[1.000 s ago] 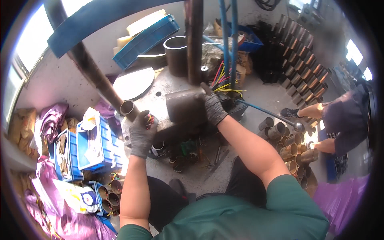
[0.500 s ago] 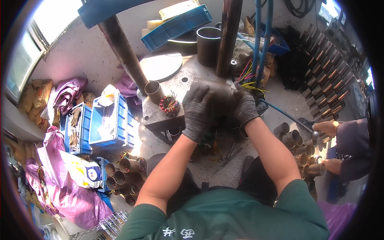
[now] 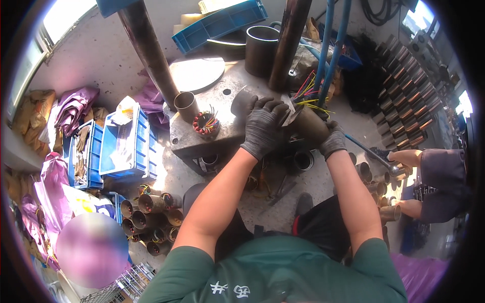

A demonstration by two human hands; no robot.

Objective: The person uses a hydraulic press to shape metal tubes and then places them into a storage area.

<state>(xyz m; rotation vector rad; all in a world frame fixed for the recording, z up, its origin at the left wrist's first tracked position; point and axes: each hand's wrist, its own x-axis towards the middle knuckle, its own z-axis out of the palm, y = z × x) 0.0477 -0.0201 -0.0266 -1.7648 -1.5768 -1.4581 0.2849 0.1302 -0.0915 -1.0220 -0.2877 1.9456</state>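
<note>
Both my hands wear dark grey knit gloves. My left hand (image 3: 263,129) curls over a short grey metal cylinder (image 3: 240,104) lying on its side at the front of the steel press table (image 3: 184,140). A brownish metal tube (image 3: 309,125) tilts down at the table's right front, my right hand (image 3: 333,139) gripping its lower end. The two pieces sit close together; whether they touch is hidden behind my left hand. Left of them, a wound stator core (image 3: 206,124) with red, yellow and white wires stands in front of an upright tube (image 3: 187,106).
Two steel columns (image 3: 151,53) (image 3: 285,45) rise from the table. A wide dark cylinder (image 3: 261,55) stands behind. A ball-ended lever (image 3: 371,153) reaches right, near another person's limb (image 3: 406,158). Stacked tubes (image 3: 406,96) line the right; blue crates (image 3: 121,146) and floor tubes (image 3: 151,204) lie left.
The brownish tube now shows separately at the right, tilted, with my right hand lower on its end. My left hand has shifted slightly right over the grey cylinder. The whole view has moved a little.
</note>
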